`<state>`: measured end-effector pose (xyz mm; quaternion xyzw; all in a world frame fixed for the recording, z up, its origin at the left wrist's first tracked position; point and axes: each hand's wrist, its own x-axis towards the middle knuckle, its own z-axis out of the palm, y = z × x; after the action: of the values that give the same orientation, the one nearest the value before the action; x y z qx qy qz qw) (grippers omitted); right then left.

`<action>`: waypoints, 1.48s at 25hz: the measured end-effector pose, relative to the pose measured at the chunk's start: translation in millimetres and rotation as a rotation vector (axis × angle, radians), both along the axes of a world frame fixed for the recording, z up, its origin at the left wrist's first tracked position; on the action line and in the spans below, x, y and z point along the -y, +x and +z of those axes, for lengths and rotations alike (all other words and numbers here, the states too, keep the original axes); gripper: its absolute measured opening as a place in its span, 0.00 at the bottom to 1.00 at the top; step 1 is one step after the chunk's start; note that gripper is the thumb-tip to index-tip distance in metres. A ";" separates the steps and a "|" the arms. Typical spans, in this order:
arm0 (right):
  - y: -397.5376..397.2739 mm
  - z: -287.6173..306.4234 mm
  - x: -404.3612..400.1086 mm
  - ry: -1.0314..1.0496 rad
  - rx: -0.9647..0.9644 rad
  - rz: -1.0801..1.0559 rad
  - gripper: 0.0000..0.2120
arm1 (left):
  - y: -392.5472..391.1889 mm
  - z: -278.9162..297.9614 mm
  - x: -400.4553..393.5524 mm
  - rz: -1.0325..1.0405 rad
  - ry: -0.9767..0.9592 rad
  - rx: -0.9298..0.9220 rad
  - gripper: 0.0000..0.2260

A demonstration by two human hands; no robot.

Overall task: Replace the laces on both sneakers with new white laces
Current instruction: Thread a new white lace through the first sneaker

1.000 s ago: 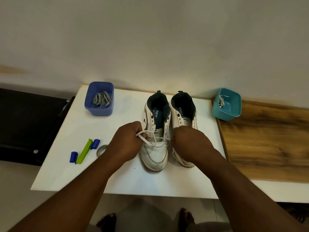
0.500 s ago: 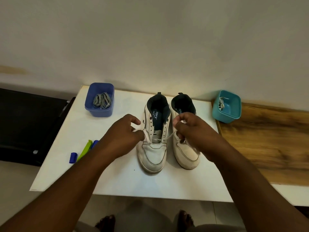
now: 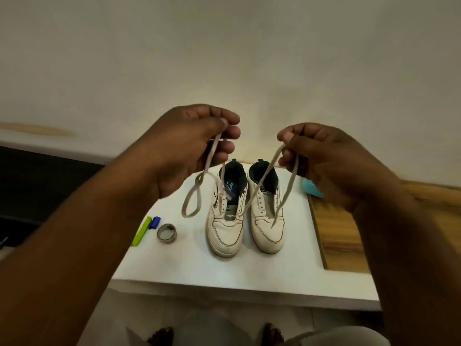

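Both arms reach forward with the left hand point(image 3: 197, 143) and right hand point(image 3: 321, 158) raised above the two sneakers point(image 3: 245, 211) on the white table point(image 3: 224, 268), each pinching one end of the lace point(image 3: 264, 181) that trails down to the left sneaker.

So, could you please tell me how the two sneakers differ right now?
The left sneaker has a white lace threaded through its lower eyelets, both ends raised and held, one in each hand; the right sneaker shows bare eyelets. The left sneaker's toe lies nearer the table edge. Both are white, dark-lined, toes toward the person.
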<state>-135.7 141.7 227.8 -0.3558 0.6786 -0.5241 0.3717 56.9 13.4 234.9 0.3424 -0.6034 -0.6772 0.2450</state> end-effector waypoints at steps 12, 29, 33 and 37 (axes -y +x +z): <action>18.9 170.1 -29.2 -0.355 0.136 0.117 0.18 | 20.1 147.8 -32.8 -0.053 -0.030 -0.354 0.18; 54.4 180.5 4.8 -0.600 -0.645 -0.150 0.09 | -2.1 186.8 -35.0 0.205 -0.822 0.029 0.21; 55.4 177.8 15.1 -0.659 -0.468 -0.167 0.04 | -19.3 170.3 -28.1 0.087 -0.633 -0.063 0.22; 49.6 166.2 16.0 -0.576 -0.353 -0.175 0.08 | -26.5 150.8 -21.3 0.127 -0.710 -0.065 0.21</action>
<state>-86.1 125.7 394.0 -0.4714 0.5848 -0.6544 0.0867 30.4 34.7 385.7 0.2509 -0.7704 -0.4196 0.4092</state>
